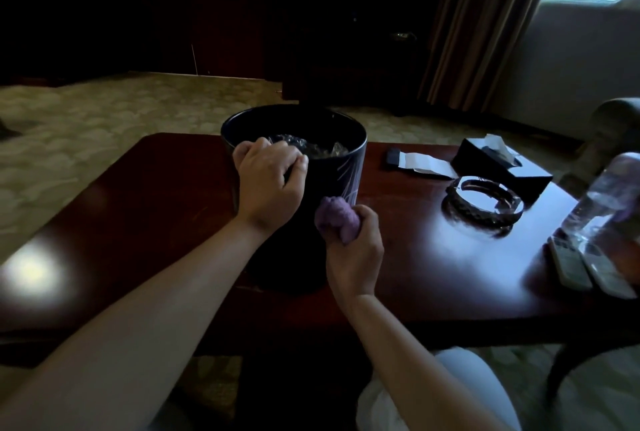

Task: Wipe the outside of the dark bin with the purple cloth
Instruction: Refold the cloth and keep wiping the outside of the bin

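Dark-red worktop [433, 257]: glossy wood, with window glare on its left part; it carries everything below.
Bin [346, 160]: dark, round and upright, standing near the middle of the worktop toward its far edge; crumpled clear plastic [311, 146] lies inside.
Left hand [266, 181]: rests over the near-left rim of the bin, fingers curled around the rim and gripping it, fingertips dipping inside.
Right hand [356, 250]: fingers closed tightly around the cloth, fist just beside the near-right wall of the bin.
Cloth [334, 214]: purple, bunched into a ball that sticks out of the top of the right fist; it sits against or very close to the lower outside of the bin, though I cannot tell whether it actually touches.
Tissue box [498, 167]: black, on the far right of the worktop, with a white tissue poking up from its slot.
Bottle [602, 202]: clear plastic, at the right edge, tilted and blurred.
Ashtray [483, 202]: round glass, between the bin and the bottle, just in front of the tissue box.
Remotes [585, 264]: two pale ones side by side at the near-right edge, below the bottle.
Paper [429, 163]: a white folded piece lying flat behind the ashtray, with a small dark object at its left end.
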